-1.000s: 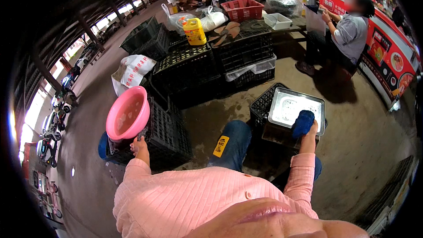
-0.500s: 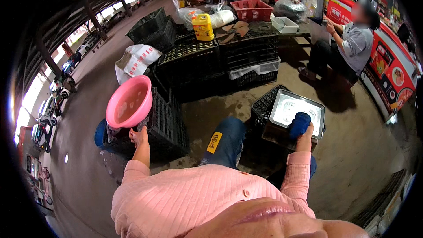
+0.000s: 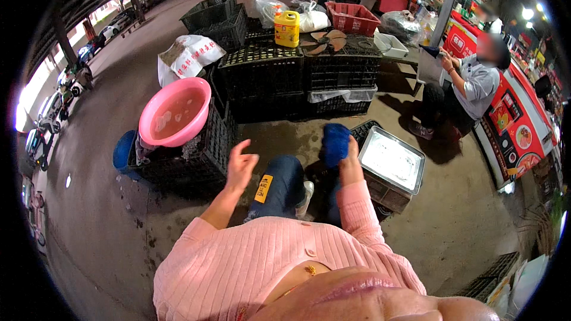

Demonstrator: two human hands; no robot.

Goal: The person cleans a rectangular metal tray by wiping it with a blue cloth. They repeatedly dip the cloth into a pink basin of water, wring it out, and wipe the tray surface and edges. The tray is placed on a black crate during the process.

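Two hands had been moved since the earlier frame. The left hand had been lifted off the pink basin and was held open in the air, right of the black crate that bore it. The right hand was closed around a blue cloth, which had been drawn left off the steel tray. The cloth looked dark blue, bunched and upright, just left of the tray.

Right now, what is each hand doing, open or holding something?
Left hand: open, empty, raised near the pink basin.
Right hand: closed on a blue cloth.
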